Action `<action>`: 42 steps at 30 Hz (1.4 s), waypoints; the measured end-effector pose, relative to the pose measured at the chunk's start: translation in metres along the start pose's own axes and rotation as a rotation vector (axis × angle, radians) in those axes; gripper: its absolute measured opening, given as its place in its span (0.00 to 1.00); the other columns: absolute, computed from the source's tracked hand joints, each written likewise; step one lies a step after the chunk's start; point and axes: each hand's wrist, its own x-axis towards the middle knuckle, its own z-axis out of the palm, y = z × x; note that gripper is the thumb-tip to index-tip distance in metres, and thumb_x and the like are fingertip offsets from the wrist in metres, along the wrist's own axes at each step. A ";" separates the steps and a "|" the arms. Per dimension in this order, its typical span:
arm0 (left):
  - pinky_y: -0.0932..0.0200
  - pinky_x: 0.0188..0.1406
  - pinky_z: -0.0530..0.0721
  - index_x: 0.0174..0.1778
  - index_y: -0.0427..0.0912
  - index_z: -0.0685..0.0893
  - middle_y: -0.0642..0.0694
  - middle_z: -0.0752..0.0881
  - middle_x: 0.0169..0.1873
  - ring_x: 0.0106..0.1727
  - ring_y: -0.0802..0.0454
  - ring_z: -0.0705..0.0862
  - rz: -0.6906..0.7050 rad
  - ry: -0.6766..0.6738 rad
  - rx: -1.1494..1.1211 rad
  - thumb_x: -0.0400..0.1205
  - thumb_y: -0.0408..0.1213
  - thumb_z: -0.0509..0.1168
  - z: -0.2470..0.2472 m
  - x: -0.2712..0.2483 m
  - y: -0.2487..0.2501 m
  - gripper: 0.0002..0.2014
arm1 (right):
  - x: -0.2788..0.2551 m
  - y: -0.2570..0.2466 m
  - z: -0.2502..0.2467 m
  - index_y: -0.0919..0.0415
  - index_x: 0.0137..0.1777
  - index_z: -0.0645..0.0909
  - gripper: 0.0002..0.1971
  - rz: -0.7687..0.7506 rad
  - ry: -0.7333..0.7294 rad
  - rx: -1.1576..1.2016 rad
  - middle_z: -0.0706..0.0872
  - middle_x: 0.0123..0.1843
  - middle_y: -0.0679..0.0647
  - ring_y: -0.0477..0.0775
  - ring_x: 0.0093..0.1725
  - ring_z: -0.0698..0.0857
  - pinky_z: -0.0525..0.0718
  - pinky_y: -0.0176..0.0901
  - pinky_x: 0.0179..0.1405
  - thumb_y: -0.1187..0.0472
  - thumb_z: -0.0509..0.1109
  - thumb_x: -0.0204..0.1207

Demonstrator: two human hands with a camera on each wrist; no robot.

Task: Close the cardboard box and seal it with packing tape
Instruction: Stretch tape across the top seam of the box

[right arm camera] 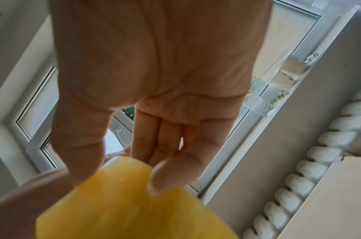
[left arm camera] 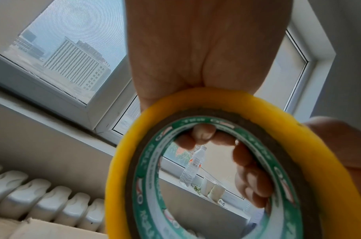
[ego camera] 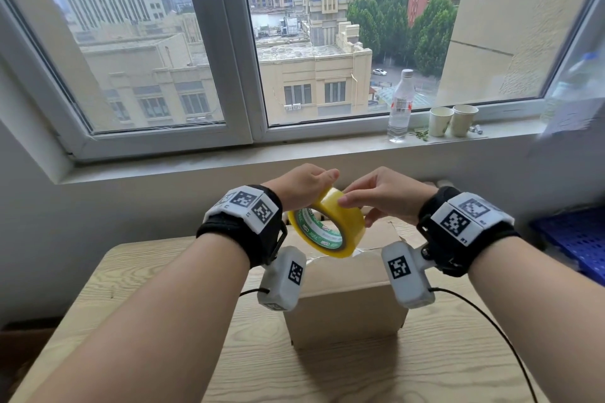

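Tape roll (ego camera: 327, 226) hung above the cardboard box (ego camera: 347, 304), left hand (ego camera: 301, 188) fingers curled through its core. Right hand (ego camera: 386, 195) fingertips pinched the roll's outer edge. Box stood mid-table (ego camera: 442, 353), bare wood around it.

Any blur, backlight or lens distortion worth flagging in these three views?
Head view: window frame bows, right edge smears. Left wrist view: left hand backlit, yellow packing tape roll soft. Right wrist view: tape blurred, right hand shadowed against the window.

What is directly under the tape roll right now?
The tape roll is held in the air over the cardboard box, whose top flaps look folded down. The wrist cameras hide part of the box top; its contents are unseen.
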 end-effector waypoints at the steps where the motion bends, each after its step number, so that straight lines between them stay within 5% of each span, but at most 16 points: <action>1: 0.57 0.38 0.76 0.41 0.39 0.81 0.43 0.80 0.33 0.33 0.48 0.78 -0.001 0.021 -0.026 0.88 0.50 0.52 -0.001 0.001 -0.002 0.21 | -0.001 0.001 0.000 0.62 0.50 0.89 0.10 -0.006 0.011 0.019 0.89 0.40 0.55 0.46 0.36 0.84 0.81 0.33 0.30 0.58 0.74 0.74; 5: 0.55 0.47 0.80 0.46 0.38 0.83 0.40 0.85 0.38 0.37 0.49 0.83 -0.108 0.115 -0.308 0.86 0.55 0.54 -0.005 0.001 -0.020 0.23 | -0.005 0.005 0.000 0.62 0.44 0.89 0.05 -0.016 0.055 0.224 0.85 0.35 0.56 0.47 0.31 0.80 0.78 0.32 0.26 0.63 0.72 0.75; 8: 0.58 0.36 0.80 0.41 0.38 0.80 0.41 0.81 0.30 0.29 0.50 0.80 -0.127 0.110 -0.413 0.86 0.51 0.55 -0.001 -0.002 -0.021 0.20 | -0.006 0.006 0.001 0.64 0.45 0.88 0.07 -0.008 0.001 0.208 0.85 0.34 0.56 0.49 0.32 0.82 0.81 0.36 0.28 0.61 0.73 0.74; 18: 0.66 0.27 0.77 0.35 0.40 0.77 0.44 0.76 0.26 0.25 0.52 0.75 -0.055 0.083 -0.186 0.88 0.48 0.53 -0.004 -0.002 -0.005 0.20 | -0.005 0.004 0.004 0.64 0.47 0.88 0.10 0.011 -0.032 0.160 0.88 0.37 0.56 0.50 0.35 0.85 0.84 0.40 0.33 0.57 0.74 0.74; 26: 0.64 0.28 0.76 0.32 0.41 0.77 0.44 0.76 0.25 0.25 0.51 0.76 -0.048 0.066 -0.170 0.88 0.49 0.54 -0.004 -0.003 -0.005 0.21 | -0.007 0.005 0.004 0.65 0.46 0.88 0.08 0.025 -0.027 0.236 0.88 0.40 0.60 0.52 0.36 0.85 0.85 0.38 0.31 0.60 0.72 0.75; 32: 0.59 0.35 0.79 0.44 0.36 0.82 0.38 0.80 0.33 0.31 0.46 0.79 -0.027 0.026 -0.129 0.88 0.50 0.53 -0.001 -0.004 0.000 0.22 | -0.005 0.006 0.006 0.65 0.43 0.88 0.13 0.016 -0.031 0.244 0.85 0.33 0.54 0.48 0.31 0.81 0.79 0.35 0.26 0.53 0.74 0.70; 42: 0.58 0.36 0.78 0.36 0.40 0.81 0.43 0.80 0.29 0.30 0.48 0.79 0.001 0.008 -0.066 0.88 0.50 0.53 0.000 -0.004 0.000 0.22 | -0.006 0.006 0.008 0.63 0.42 0.88 0.11 0.037 -0.022 0.255 0.86 0.38 0.59 0.51 0.34 0.82 0.80 0.35 0.27 0.55 0.72 0.74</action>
